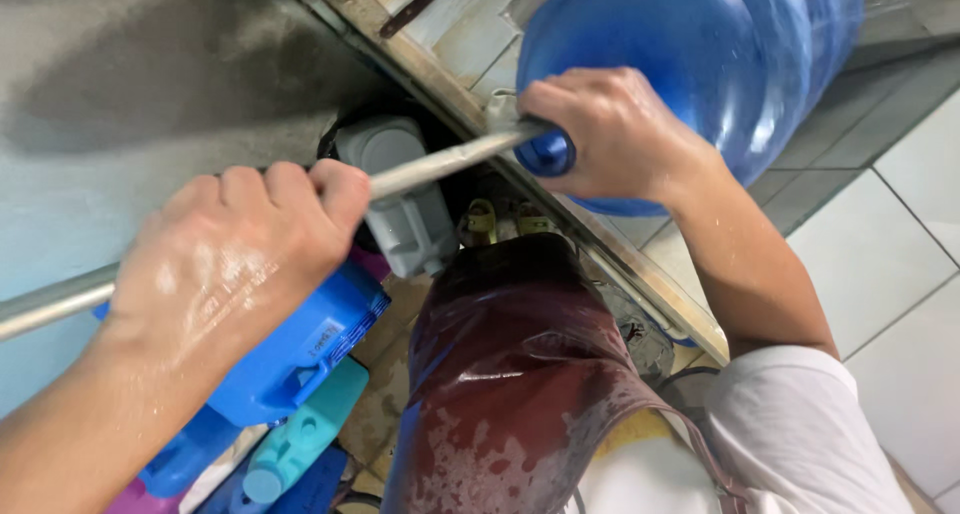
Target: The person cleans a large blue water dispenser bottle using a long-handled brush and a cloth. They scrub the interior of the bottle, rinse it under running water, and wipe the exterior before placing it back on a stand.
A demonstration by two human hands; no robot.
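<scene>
Head view has our wet left hand [235, 259] and right hand [600, 134] both clenched on the metal rod [440, 164] at the blue water jug's [700, 44] neck, so we reckon slick fingers could slip and tip it.

Metal rod [440, 164] and big blue water jug [690, 54]

The wet, grey rod ran slantwise into the jug's neck; the translucent jug lay tilted, mouth toward the person, against a worn ledge.

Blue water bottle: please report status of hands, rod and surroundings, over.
Left hand gripping metal rod. Right hand at neck of blue water bottle, rod entering there. Blue jugs and wet apron below.
</scene>
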